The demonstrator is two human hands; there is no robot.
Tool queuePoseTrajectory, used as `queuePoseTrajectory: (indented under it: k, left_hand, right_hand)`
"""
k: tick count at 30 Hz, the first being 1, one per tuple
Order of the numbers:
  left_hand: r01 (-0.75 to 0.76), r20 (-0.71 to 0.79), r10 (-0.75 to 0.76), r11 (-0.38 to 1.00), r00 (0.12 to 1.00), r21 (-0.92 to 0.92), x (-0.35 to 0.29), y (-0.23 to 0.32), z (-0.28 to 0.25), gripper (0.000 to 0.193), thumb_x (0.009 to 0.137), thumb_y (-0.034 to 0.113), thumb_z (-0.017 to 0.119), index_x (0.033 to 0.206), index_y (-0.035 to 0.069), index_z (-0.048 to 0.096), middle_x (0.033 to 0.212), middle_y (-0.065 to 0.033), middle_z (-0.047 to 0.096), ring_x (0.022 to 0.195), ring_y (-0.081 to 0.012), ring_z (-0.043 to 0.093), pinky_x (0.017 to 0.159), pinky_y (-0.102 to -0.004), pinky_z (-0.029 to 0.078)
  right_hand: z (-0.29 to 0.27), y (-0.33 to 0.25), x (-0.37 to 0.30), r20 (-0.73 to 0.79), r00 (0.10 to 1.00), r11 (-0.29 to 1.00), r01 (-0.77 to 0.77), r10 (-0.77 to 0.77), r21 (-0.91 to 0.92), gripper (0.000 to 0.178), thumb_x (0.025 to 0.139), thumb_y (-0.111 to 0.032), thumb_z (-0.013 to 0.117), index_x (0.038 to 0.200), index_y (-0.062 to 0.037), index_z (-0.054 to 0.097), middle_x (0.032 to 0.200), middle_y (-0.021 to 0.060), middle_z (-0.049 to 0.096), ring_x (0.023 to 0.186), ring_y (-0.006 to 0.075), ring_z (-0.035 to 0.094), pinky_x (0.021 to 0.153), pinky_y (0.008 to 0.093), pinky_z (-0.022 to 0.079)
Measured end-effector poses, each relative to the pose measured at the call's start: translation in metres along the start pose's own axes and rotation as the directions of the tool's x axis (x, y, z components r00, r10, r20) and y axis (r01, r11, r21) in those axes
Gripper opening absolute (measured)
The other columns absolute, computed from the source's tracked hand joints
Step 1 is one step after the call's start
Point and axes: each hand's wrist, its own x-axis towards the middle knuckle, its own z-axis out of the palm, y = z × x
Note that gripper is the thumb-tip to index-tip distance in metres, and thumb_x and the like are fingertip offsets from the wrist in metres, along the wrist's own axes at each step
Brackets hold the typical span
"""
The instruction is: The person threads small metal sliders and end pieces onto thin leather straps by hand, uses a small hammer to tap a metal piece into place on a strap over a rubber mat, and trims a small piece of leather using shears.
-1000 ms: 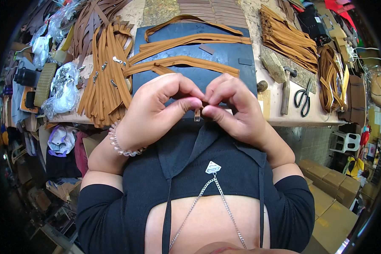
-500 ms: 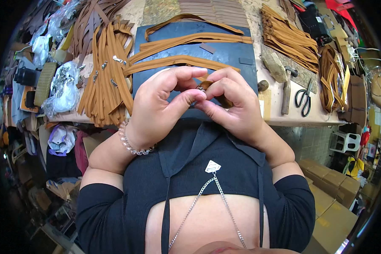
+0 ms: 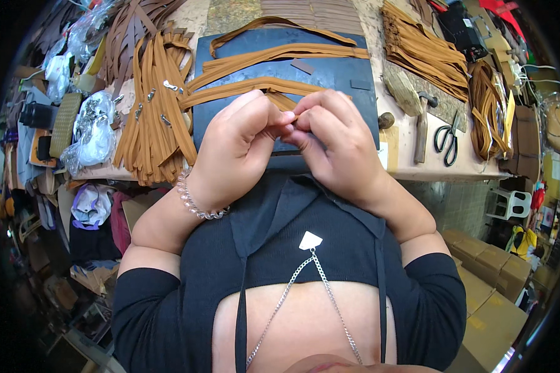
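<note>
My left hand [image 3: 238, 144] and my right hand [image 3: 333, 135] meet over the near part of a dark board [image 3: 224, 102], both closed in a pinch. Between the fingertips a bit of a brown zipper [image 3: 281, 101] shows, running away from me; its pinched end is mostly hidden by my fingers. Just beyond the hands, more brown zipper strips [image 3: 274, 56] lie across the board. Left of the board is a fanned bundle of brown zippers [image 3: 162, 105] with several silver zipper pulls [image 3: 170, 86] on top.
To the right lie a hammer [image 3: 422, 127], black-handled scissors [image 3: 448, 140] and a wooden block [image 3: 402, 90]. Stacked brown zippers [image 3: 424, 50] and a coiled bundle [image 3: 488, 118] sit farther right. A clear bag of metal parts [image 3: 95, 127] rests at left. Cardboard boxes [image 3: 488, 267] stand below the table.
My fingers have curled tighter and the hands have come closer together, shifting slightly away from me. The zipper loop seen under my right fingers before is now hidden.
</note>
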Motion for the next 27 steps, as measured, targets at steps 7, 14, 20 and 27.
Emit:
queuePoseTrajectory:
  k: [7,14,20,27]
  left_hand:
    - [-0.396,-0.041,0.459,0.805,0.887,0.441,0.012,-0.016,0.007,0.026,0.072,-0.012,0.063,0.092,0.003,0.064,0.084,-0.0102,0.064,0.079,-0.0308,0.062,0.071,-0.0370,0.050]
    - [-0.497,0.030,0.568,0.693,0.823,0.523,0.031,-0.037,0.014,0.025,0.073,-0.013,0.061,0.093,0.003,0.064,0.084,-0.0104,0.065,0.078,-0.0287,0.063,0.071,-0.0358,0.051]
    - [0.069,-0.134,-0.132,0.916,0.982,-0.396,0.023,-0.058,0.021,0.007,0.102,0.006,0.055,0.102,0.003,0.061,0.091,-0.0014,0.063,0.083,-0.0069,0.058,0.074,-0.0245,0.049]
    - [0.151,0.041,-0.146,0.918,0.988,-0.367,0.022,-0.038,-0.001,0.034,0.110,0.023,0.043,0.126,0.000,0.060,0.095,-0.0014,0.060,0.087,-0.0095,0.056,0.083,-0.0269,0.048]
  right_hand:
    - [0.010,0.016,0.005,-0.097,0.995,0.999,-0.030,0.027,-0.031,0.009,0.075,0.001,0.068,0.077,-0.0037,0.061,0.090,0.0088,0.062,0.083,0.0308,0.055,0.074,0.0384,0.046]
    - [0.028,0.059,0.003,-0.147,0.987,0.998,-0.067,0.065,-0.008,0.001,0.077,-0.002,0.063,0.076,-0.0033,0.063,0.088,0.0099,0.064,0.083,0.0327,0.056,0.077,0.0399,0.047]
    - [0.025,0.033,-0.002,-0.051,0.977,0.954,-0.191,0.208,0.230,0.013,0.088,-0.008,0.067,0.080,0.0011,0.062,0.084,0.0136,0.061,0.079,0.0324,0.060,0.072,0.0392,0.049]
    - [0.011,0.023,-0.003,0.025,0.965,0.912,-0.254,0.260,0.321,0.011,0.089,-0.006,0.067,0.084,0.0016,0.061,0.085,0.0130,0.060,0.079,0.0269,0.060,0.072,0.0360,0.049]
